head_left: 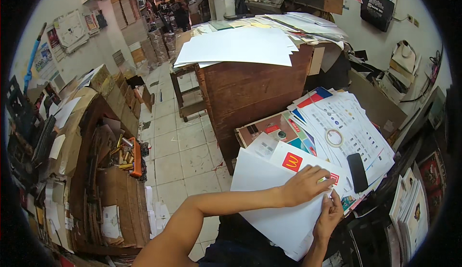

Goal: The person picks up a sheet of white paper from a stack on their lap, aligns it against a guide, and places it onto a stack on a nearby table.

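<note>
A large white sheet (269, 185) lies in front of me, its lower end hanging past the stack toward my lap. On top of it or against it rests a white printed piece with a red square and yellow mark (292, 161). My left hand (308, 186) reaches across from the left over this piece, its fingers bent together beside a smaller red-and-white square (334, 178). What those fingertips pinch, if anything, is too small to make out. Just below, my right hand (329, 215) has thumb and fingers closed at the white sheet's right edge.
A roll of tape (333, 138) and a black phone (357, 172) lie on stacked printed sheets (358, 117) at right. Ahead stands a brown wooden table (252, 86) with white sheets (236, 45). A cluttered shelf (79, 170) with an orange bin (137, 158) is left, beside tiled floor (192, 158).
</note>
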A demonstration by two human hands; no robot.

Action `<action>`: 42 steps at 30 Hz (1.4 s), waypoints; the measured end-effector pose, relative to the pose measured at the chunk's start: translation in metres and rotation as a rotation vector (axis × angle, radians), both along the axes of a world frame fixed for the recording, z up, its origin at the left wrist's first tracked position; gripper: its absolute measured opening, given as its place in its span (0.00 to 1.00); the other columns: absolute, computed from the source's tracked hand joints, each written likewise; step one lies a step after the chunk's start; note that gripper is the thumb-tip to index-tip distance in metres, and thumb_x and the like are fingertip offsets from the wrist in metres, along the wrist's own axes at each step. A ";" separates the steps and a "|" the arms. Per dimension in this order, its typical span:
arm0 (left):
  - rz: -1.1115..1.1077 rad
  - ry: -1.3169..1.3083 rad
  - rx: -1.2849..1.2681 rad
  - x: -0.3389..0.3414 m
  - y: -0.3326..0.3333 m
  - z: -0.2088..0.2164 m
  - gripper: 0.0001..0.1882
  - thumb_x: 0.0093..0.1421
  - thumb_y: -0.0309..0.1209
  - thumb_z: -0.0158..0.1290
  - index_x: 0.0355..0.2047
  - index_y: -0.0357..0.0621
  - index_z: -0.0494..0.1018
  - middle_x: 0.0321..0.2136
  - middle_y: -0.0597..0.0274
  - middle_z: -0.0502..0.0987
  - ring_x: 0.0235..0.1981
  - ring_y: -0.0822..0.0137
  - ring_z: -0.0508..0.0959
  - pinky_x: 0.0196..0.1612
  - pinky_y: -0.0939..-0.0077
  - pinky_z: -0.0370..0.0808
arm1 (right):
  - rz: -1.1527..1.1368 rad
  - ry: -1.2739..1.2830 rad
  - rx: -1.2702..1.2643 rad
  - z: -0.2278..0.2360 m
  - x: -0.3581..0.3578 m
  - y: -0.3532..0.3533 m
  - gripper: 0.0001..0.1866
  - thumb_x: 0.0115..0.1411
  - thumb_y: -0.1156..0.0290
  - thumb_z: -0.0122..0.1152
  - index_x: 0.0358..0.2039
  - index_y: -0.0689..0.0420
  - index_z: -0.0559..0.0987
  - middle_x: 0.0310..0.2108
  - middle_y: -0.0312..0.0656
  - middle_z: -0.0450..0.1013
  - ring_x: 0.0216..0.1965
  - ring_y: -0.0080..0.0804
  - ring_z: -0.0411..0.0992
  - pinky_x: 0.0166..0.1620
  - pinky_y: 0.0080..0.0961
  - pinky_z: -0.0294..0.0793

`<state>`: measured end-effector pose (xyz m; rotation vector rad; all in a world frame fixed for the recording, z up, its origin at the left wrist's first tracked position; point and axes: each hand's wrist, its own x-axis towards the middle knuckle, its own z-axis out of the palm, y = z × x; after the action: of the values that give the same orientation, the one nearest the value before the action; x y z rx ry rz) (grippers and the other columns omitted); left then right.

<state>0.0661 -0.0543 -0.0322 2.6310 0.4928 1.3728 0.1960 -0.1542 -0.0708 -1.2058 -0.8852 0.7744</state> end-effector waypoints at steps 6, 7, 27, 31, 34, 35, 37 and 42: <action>-0.026 0.238 0.054 0.002 -0.009 0.002 0.18 0.51 0.28 0.53 0.43 0.35 0.73 0.36 0.58 0.73 0.39 0.60 0.75 0.45 0.65 0.72 | -0.116 -0.198 0.004 0.008 -0.014 -0.005 0.22 0.65 0.77 0.53 0.58 0.73 0.65 0.30 0.37 0.73 0.28 0.12 0.66 0.31 0.10 0.63; -0.007 0.275 0.019 0.004 -0.011 0.001 0.18 0.51 0.28 0.53 0.43 0.35 0.73 0.36 0.57 0.73 0.38 0.60 0.76 0.44 0.65 0.74 | -0.070 -0.158 -0.014 0.005 -0.015 -0.007 0.24 0.64 0.81 0.50 0.59 0.75 0.63 0.39 0.46 0.74 0.37 0.19 0.72 0.38 0.14 0.70; 0.601 -0.908 -0.549 -0.150 0.090 -0.018 0.10 0.66 0.32 0.52 0.36 0.39 0.80 0.26 0.65 0.80 0.23 0.78 0.76 0.26 0.82 0.72 | -0.266 -0.030 0.080 0.048 0.116 -0.040 0.20 0.62 0.71 0.58 0.53 0.62 0.70 0.46 0.45 0.73 0.46 0.31 0.71 0.53 0.28 0.69; 1.273 -0.713 -0.498 -0.285 0.130 -0.124 0.12 0.60 0.34 0.58 0.37 0.37 0.79 0.23 0.63 0.79 0.22 0.74 0.76 0.30 0.79 0.73 | -0.427 -0.024 0.306 0.070 0.193 -0.079 0.28 0.65 0.62 0.54 0.61 0.64 0.65 0.63 0.51 0.58 0.60 0.38 0.62 0.64 0.34 0.56; 1.513 -0.451 -0.173 -0.316 0.116 -0.158 0.22 0.56 0.36 0.62 0.49 0.38 0.74 0.27 0.66 0.77 0.24 0.73 0.75 0.31 0.75 0.73 | -0.413 -0.505 0.455 0.068 0.236 -0.103 0.33 0.65 0.59 0.55 0.64 0.64 0.59 0.66 0.54 0.54 0.63 0.42 0.59 0.66 0.39 0.52; 1.371 -0.569 -0.335 -0.279 0.110 -0.129 0.29 0.54 0.35 0.64 0.53 0.38 0.69 0.29 0.64 0.76 0.25 0.73 0.74 0.32 0.76 0.73 | -0.377 -0.306 0.507 0.081 0.220 -0.104 0.35 0.66 0.58 0.54 0.66 0.63 0.55 0.66 0.55 0.55 0.63 0.43 0.58 0.67 0.41 0.50; 0.945 -0.750 -0.625 -0.225 0.080 -0.043 0.37 0.53 0.34 0.66 0.60 0.38 0.62 0.30 0.64 0.75 0.26 0.75 0.72 0.33 0.79 0.72 | -0.353 -0.093 0.600 0.103 0.192 -0.078 0.37 0.66 0.59 0.53 0.67 0.65 0.51 0.63 0.56 0.58 0.64 0.42 0.58 0.66 0.42 0.53; -0.144 -0.361 -0.870 -0.109 0.043 0.061 0.39 0.58 0.27 0.60 0.66 0.39 0.54 0.26 0.66 0.75 0.27 0.80 0.72 0.34 0.86 0.71 | -0.304 -0.049 0.668 0.110 0.190 -0.069 0.33 0.65 0.68 0.54 0.65 0.64 0.53 0.58 0.55 0.64 0.57 0.39 0.68 0.60 0.36 0.66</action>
<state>-0.0430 -0.0113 0.0291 1.6554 0.6431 1.1761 0.3858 -0.2228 0.0392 -0.7358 -0.8768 0.1697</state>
